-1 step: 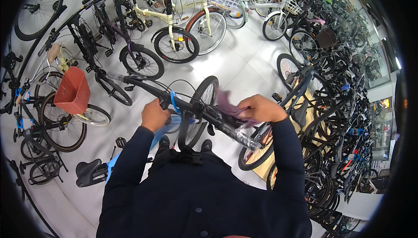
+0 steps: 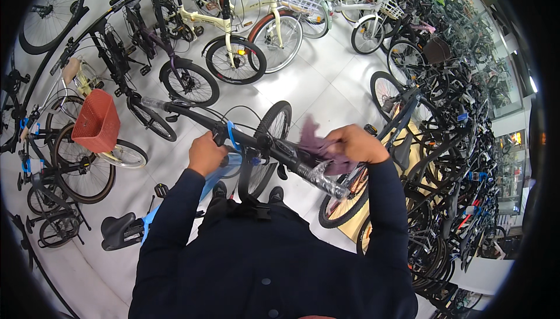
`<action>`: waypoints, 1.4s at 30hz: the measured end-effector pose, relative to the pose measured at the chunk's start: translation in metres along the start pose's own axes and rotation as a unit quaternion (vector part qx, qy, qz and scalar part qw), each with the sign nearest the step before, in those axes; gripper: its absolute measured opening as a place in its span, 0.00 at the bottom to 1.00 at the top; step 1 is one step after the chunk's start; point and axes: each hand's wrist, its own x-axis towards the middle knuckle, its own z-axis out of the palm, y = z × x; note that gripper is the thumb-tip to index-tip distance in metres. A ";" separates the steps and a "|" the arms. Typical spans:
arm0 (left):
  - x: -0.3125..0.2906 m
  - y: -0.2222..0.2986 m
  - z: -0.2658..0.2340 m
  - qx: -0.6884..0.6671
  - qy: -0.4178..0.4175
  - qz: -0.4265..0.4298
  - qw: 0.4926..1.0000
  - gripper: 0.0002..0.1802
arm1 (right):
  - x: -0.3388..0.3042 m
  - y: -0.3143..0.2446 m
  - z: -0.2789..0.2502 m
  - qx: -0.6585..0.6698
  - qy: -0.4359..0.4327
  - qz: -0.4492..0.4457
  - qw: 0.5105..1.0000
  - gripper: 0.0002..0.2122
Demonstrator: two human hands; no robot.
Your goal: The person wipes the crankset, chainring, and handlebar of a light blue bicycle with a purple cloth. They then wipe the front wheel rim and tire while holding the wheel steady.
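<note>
Under my hands stands a bicycle with a long black handlebar slanting down to the right. Clear plastic wraps both its ends, and a blue strap loops round it. My left hand is closed at a black part just below the bar, left of the strap; its fingertips are partly hidden. My right hand grips a crumpled purple cloth, which hangs against the bar near its right end. The front wheel shows beyond the bar. A black saddle and blue frame lie to the left.
A red basket sits on a bicycle at the left. Folding bicycles, one with a cream frame, line the far side. At the right, a dark bicycle stands close to my right arm, before dense rows of bicycles. White tiles cover the floor.
My right hand has shifted slightly right with the purple cloth, and the cloth's folds have changed shape. My left hand and the bicycle look unmoved.
</note>
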 end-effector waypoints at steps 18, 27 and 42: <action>0.008 -0.007 0.003 0.044 0.012 0.008 0.999 0.20 | 0.026 -0.057 0.047 -0.017 0.025 -0.192 0.981 0.12; 0.006 -0.007 0.005 -0.002 -0.002 -0.010 1.000 0.19 | 0.018 -0.062 0.012 0.106 -0.009 -0.074 0.992 0.08; 0.006 -0.004 0.002 -0.025 -0.018 -0.023 0.999 0.19 | 0.060 -0.060 0.039 -0.069 -0.057 -0.207 0.974 0.08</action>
